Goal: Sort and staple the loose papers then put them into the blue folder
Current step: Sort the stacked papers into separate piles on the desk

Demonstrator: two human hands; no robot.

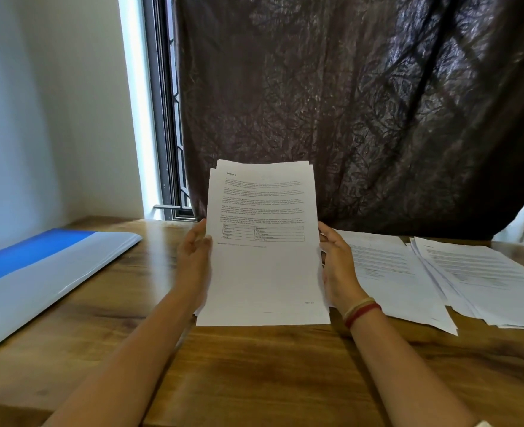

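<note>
a stack of papers (262, 241) is held upright over the middle of a wooden table (254, 380), its printed front sheet turned toward the camera, with paragraphs of text and a small grid of boxes seen on its upper half. the sheets are not squared up: the corners of the back sheets are seen above and to the left of the front one. the stack is gripped by its two long edges. the left hand (192, 254) is set against the left edge, with the thumb laid on the front of the sheets and the fingers passed behind them, where they are hidden. the right hand (337, 263) is set against the right edge at about the same height, its fingertips curled onto the edge; how its fingers lie behind the sheets cannot be told. whether the lower edge is rested on the table cannot be told either. bangles (362, 311) are worn on the right wrist. a blue folder (38, 272) is laid flat at the left of the table, well apart from the stack. a pile of sheets (390, 272) is spread on the table just beside the right hand, and a second pile (482, 282) is fanned out farther right, overlapping the first. a dark curtain (347, 103) is hung behind the table, with a strip of window (165, 118) left uncovered beside it.
</note>
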